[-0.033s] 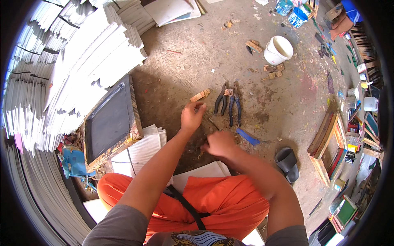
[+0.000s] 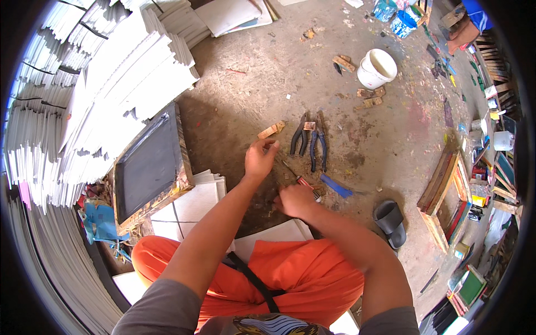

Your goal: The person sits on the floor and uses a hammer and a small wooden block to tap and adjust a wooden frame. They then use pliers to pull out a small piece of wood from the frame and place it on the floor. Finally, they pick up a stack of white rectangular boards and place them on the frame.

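My left hand point(image 2: 260, 161) is closed just above the floor, with its thumb and fingers drawn together; whatever they pinch, if anything, is too small to make out. Just beyond it lies a short wooden block point(image 2: 271, 130). My right hand point(image 2: 296, 201) is also closed, lower and nearer to my lap, and its fingertips are mostly hidden. A screwdriver with a red handle point(image 2: 304, 182) lies on the floor right behind that hand, partly covered by it. Farther out rest black-handled pliers point(image 2: 300, 139) and blue-handled pliers point(image 2: 318, 148). A blue strip point(image 2: 336, 186) lies to the right.
A dark-panelled wooden frame point(image 2: 146, 162) leans at left beside tall stacks of white sheets point(image 2: 123, 84). A white bucket point(image 2: 377, 68) stands far right of centre. At right are a black sandal point(image 2: 391, 223) and wooden frames point(image 2: 442, 195). Another person's foot point(image 2: 462, 38) shows top right.
My right hand has shifted slightly toward me and to the left, uncovering the screwdriver's red handle. The left hand stays nearly where it was.
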### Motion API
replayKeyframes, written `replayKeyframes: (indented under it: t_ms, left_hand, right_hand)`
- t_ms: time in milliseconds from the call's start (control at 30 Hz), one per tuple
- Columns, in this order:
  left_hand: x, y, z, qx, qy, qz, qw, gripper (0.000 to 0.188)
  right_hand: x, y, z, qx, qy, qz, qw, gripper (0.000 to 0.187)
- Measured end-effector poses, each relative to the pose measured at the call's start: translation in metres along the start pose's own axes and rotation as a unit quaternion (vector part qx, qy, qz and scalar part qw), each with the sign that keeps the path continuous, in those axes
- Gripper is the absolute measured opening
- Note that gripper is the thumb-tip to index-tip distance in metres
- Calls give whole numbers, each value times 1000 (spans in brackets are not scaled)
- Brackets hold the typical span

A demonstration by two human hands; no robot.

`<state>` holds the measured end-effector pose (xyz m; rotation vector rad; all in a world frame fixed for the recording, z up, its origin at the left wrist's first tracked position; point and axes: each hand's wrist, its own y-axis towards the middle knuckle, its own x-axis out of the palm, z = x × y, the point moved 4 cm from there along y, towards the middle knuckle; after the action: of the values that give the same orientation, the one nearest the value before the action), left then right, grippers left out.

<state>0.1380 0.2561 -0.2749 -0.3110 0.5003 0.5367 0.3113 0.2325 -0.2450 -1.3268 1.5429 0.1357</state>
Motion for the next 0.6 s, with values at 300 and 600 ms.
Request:
replayKeyframes:
  t_ms: [300, 600]
  left_hand:
    - [-2, 17, 21, 74, 99, -64, 990, 40]
    - [65, 58, 52, 273, 169, -46, 946, 59]
  right_hand:
    - [-27, -19, 14, 13, 125, 137, 983, 29]
    - [-99, -43, 114, 119, 399, 364, 833, 33]
